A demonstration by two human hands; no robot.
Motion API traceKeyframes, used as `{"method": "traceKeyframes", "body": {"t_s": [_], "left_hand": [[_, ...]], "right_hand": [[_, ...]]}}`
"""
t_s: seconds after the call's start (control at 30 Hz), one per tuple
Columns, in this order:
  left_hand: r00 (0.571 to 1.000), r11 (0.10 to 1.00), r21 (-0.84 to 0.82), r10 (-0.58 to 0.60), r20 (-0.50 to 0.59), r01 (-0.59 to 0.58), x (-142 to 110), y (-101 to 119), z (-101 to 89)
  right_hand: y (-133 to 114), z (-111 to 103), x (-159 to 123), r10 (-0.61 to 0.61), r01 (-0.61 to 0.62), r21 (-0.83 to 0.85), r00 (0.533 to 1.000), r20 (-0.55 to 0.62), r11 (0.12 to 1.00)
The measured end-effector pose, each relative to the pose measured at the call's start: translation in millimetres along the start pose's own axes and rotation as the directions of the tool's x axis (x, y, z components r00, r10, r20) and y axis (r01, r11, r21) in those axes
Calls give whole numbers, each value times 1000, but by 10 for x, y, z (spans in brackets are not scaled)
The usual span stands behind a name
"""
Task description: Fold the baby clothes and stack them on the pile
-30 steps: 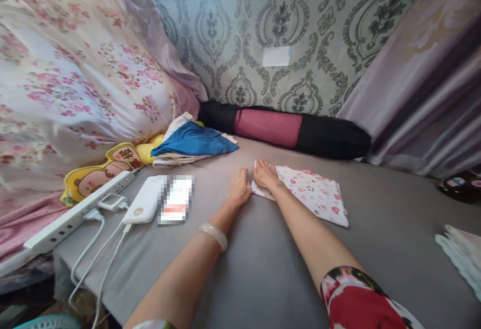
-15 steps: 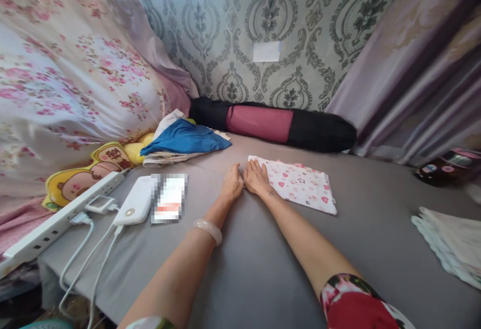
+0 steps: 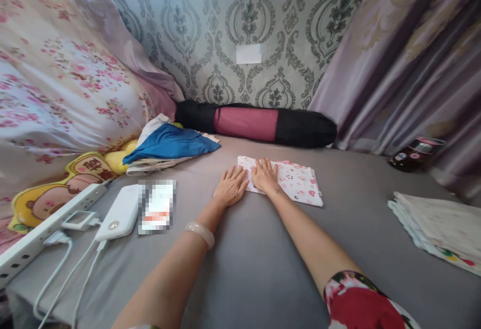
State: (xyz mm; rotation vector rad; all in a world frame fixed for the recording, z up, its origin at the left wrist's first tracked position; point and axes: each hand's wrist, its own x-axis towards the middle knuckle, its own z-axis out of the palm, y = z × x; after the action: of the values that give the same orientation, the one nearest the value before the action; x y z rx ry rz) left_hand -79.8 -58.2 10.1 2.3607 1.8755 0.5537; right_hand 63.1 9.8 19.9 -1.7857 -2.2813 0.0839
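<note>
While my right grip (image 3: pixel 265 176) lies open and flat on the folded heart-print cloth (image 3: pixel 299 182), my left grip (image 3: pixel 230 188), also open, rests at its left edge; the cloth's long axis runs rightward from both across the grey sheet (image 3: pixel 255 264), slanting slightly nearer.

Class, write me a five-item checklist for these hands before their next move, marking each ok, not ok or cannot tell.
1. Right hand palm down on the patterned cloth: ok.
2. Left hand at the cloth's left end: ok.
3. Cloth's far edge even: not ok, a pink bit shows past it.
4. Cloth's underside smooth: cannot tell, hidden.
5. White power bank apart from the cloth: ok.
</note>
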Motion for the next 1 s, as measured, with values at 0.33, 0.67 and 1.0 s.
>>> {"method": "traceKeyframes", "body": {"t_s": [0.33, 0.67, 1.0], "left_hand": [[998, 998, 43, 32, 45, -34, -5, -13, -2], [998, 998, 57, 27, 63, -30, 4, -30, 33], [997, 996, 85, 22, 71, -28, 17, -55, 62]], "right_hand": [[61, 7, 23, -5, 2, 35, 997, 76, 999], [388, -97, 39, 149, -149, -13, 989, 15, 989], [441, -35, 56, 139, -139, -6, 990, 18, 990]]}}
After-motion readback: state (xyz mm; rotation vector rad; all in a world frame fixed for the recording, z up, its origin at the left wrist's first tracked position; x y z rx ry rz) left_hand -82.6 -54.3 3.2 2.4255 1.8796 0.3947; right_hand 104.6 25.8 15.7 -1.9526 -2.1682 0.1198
